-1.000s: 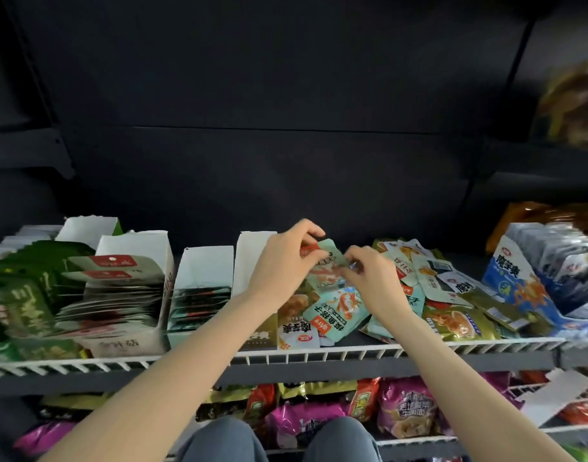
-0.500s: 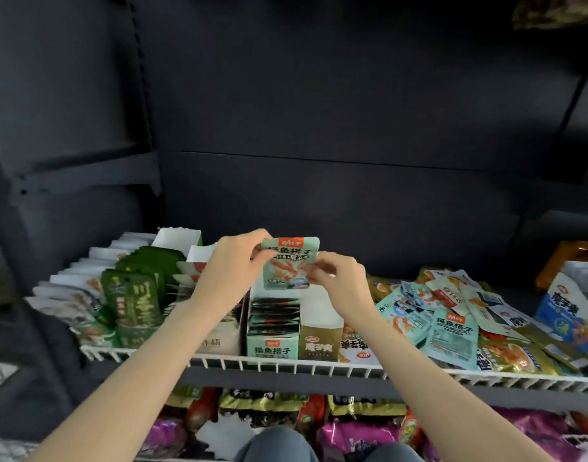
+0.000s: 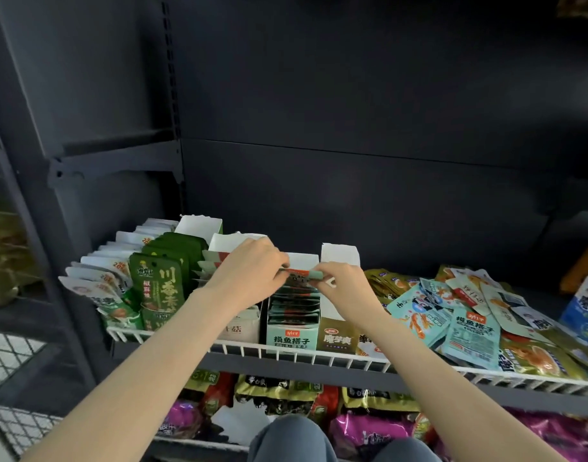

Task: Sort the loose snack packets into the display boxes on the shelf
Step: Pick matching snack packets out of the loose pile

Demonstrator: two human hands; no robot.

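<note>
Both hands' grip [image 3: 299, 278] lowers teal packet [image 3: 314, 275] into box [image 3: 292, 338].

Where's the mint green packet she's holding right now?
In the head view, the mint green packet sits center frame, pinched between the left hand and right hand at the back of the mint display box.

both hands, left hand [image 3: 249, 275] and right hand [image 3: 344, 288], pinch with curled fingers.

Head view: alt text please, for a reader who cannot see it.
Both hands, left hand and right hand, pinch a mint-green packet at the back of a matching display box on a wire shelf. Loose packets lie heaped to the right.
</note>
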